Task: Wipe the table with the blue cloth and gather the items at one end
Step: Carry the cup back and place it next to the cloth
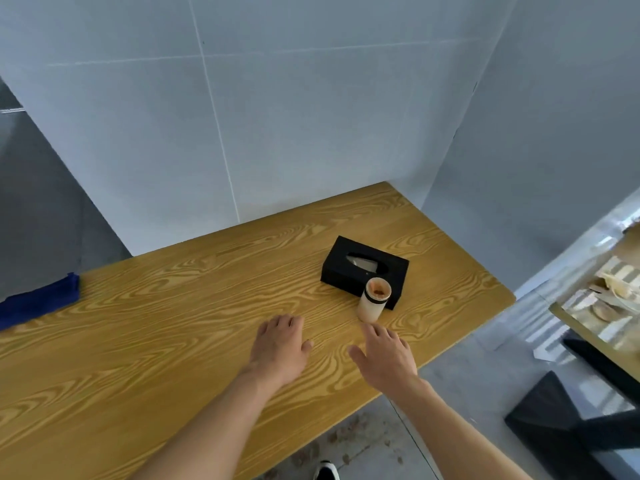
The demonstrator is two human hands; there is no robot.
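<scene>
With both hands empty over the yellow wood-grain desk, we read the step in hand as the gathering of items, near its end or in a pause. The left hand lies palm down, fingers loosely curved, low over the desk or resting on it; we cannot tell which. The right hand is spread and relaxed, fingers pointing forward, gripping nothing.

Just ahead of the right hand's fingertips stands the small cream cylindrical jar with a dark band, upright, close to the fingers but apart from them as far as we can judge. Directly behind the jar, touching it or nearly so, sits the black rectangular tissue box. Both already sit toward the desk end on the right hand's side.

The dark blue cloth lies far off to the left of the left hand, at the desk's far-left edge, well apart from either hand.

Next move, in our judgement: if wiping remains, the left hand must reach well across for the cloth; otherwise the right hand nudges the jar closer to the box.

Hard to make out: the cloth is cut off by the frame edge, so its fold is unclear. The jar's brownish contents are blurred. Whether the desk has been wiped cannot be told.
</scene>
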